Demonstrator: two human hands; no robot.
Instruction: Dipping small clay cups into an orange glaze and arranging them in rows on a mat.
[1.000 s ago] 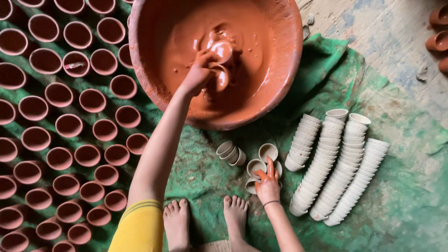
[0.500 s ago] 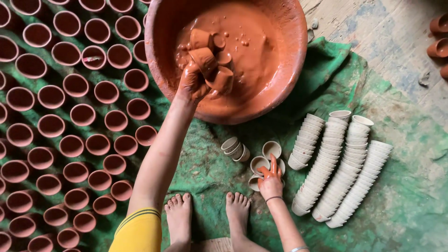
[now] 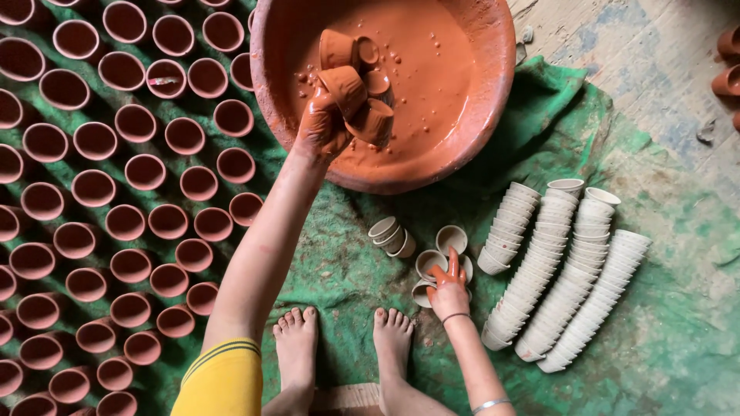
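My left hand, coated in red-brown slip, holds several dripping clay cups lifted above the liquid in a large round clay basin. The cups are wet and terracotta-coloured. My right hand, fingers stained orange, rests on a small cluster of pale unglazed cups lying on the green cloth in front of my bare feet. A few more pale cups lie nested just left of that cluster.
Rows of coated red-brown cups stand upright on the cloth to the left. Long nested stacks of pale cups lie on the right. Bare concrete floor and a few red pieces show at the top right.
My left hand has risen out of the slip with the coated cups, which now hang clear of the surface. My right hand stays on the pale cups.
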